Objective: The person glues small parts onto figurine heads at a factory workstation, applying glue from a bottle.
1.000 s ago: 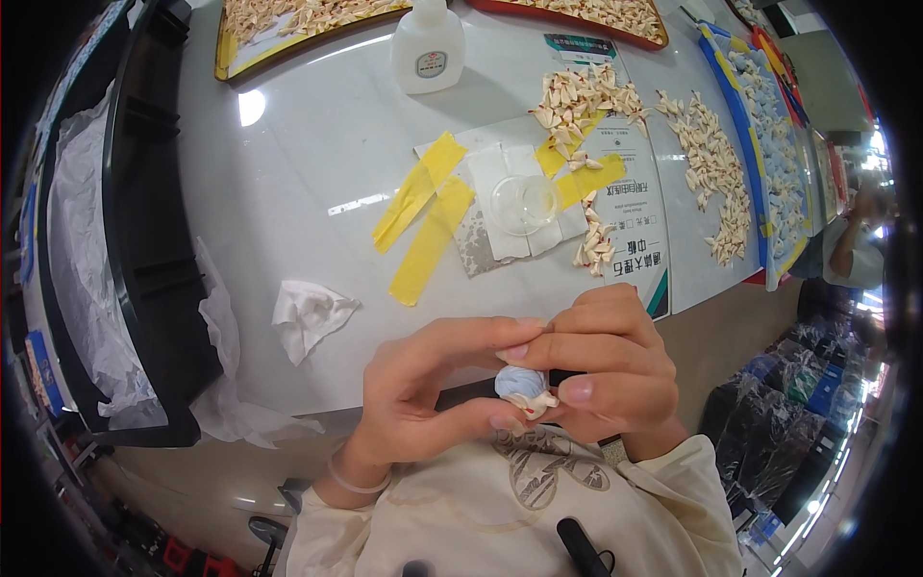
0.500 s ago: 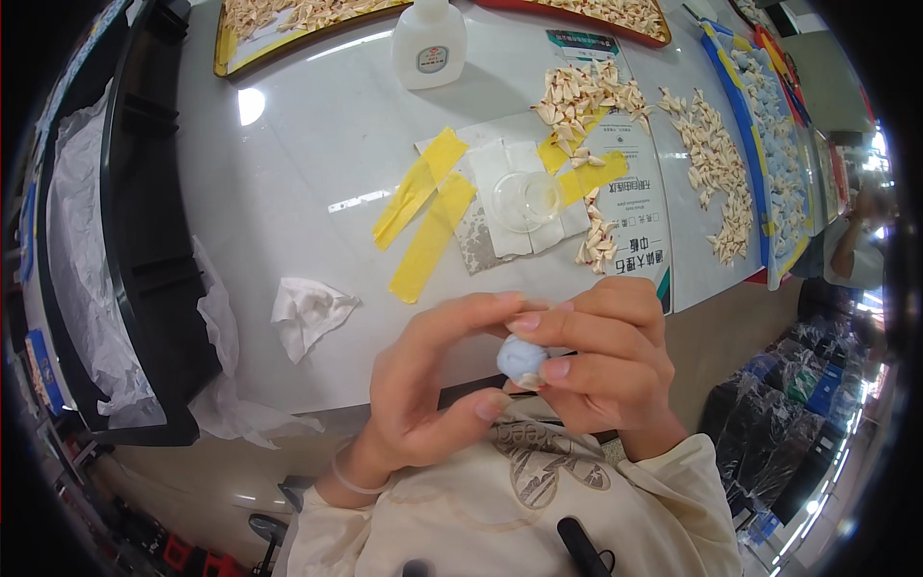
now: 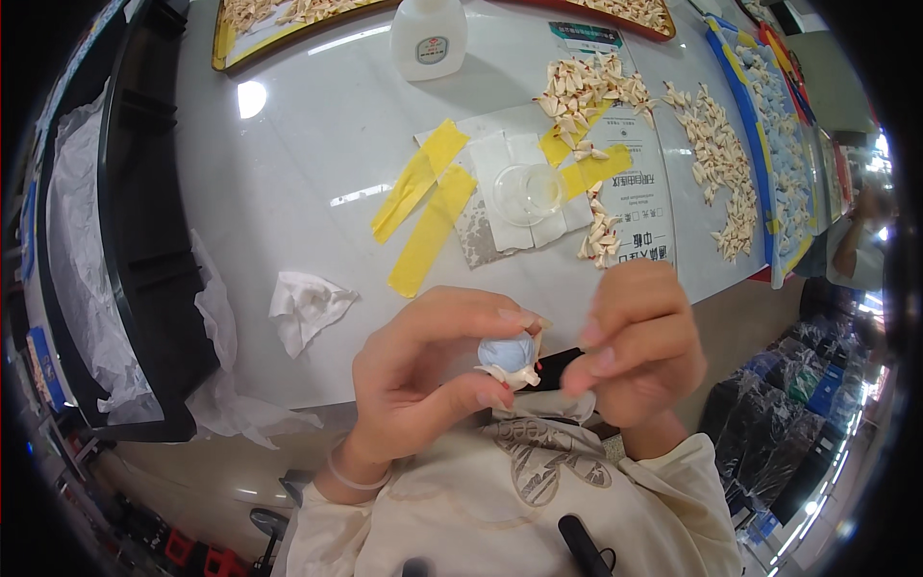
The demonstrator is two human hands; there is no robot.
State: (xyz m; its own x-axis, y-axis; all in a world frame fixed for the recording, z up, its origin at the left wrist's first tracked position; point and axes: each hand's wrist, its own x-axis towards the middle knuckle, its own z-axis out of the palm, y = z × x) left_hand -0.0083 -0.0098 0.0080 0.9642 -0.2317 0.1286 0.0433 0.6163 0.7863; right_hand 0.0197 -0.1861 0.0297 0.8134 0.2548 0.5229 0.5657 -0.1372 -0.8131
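Your right hand (image 3: 642, 348) has pulled rightward off the blue ball (image 3: 506, 353), loosely curled, contents unclear; your left hand (image 3: 409, 380) pinches it, lower centre of frame.

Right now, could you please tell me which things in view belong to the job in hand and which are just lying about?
Likely part of the job:
Pale blue ball in the left hand
Loose cream pieces, like those on the ball
Blue tray of pale blue pieces

Apparently just lying about:
Crumpled white tissue
White bottle
Black tray
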